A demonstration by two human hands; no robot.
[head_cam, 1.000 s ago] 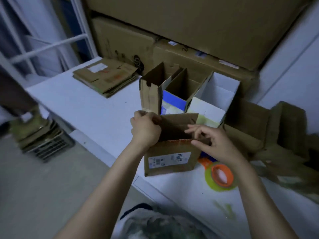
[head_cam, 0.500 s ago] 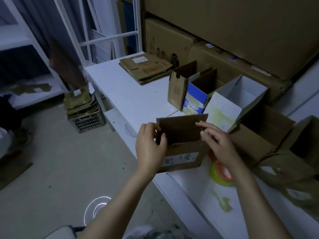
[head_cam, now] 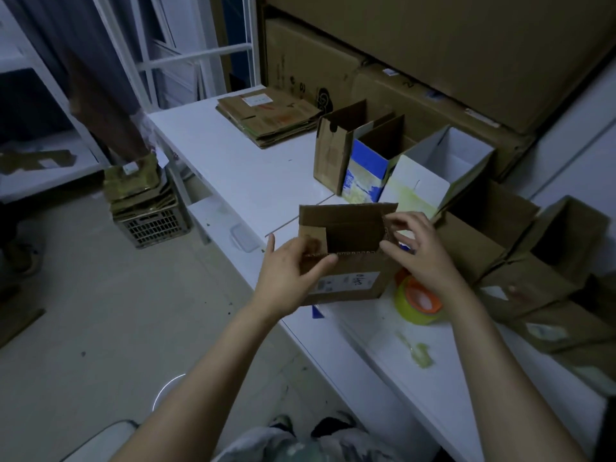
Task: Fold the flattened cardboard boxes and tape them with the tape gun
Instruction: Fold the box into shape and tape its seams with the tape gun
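A small brown cardboard box (head_cam: 350,280) with a white label stands at the near edge of the white table (head_cam: 253,181), its top flaps up. My left hand (head_cam: 290,278) pinches the box's left side flap. My right hand (head_cam: 420,251) holds the right side flap with fingertips. A tape gun with an orange core and yellowish roll (head_cam: 418,300) lies just right of the box, partly hidden behind my right wrist. A stack of flattened boxes (head_cam: 270,116) lies at the table's far end.
Several opened boxes stand behind: a brown one (head_cam: 333,155), a blue-and-white one (head_cam: 365,171), a white one (head_cam: 436,175), more brown ones (head_cam: 550,261) at right. Large cartons (head_cam: 433,45) fill the wall. A crate of cardboard (head_cam: 146,208) sits on the floor.
The view has swung left, showing more floor and shelving. My left hand has shifted onto the left flap and my right hand onto the right flap; the box has stayed at the table edge.
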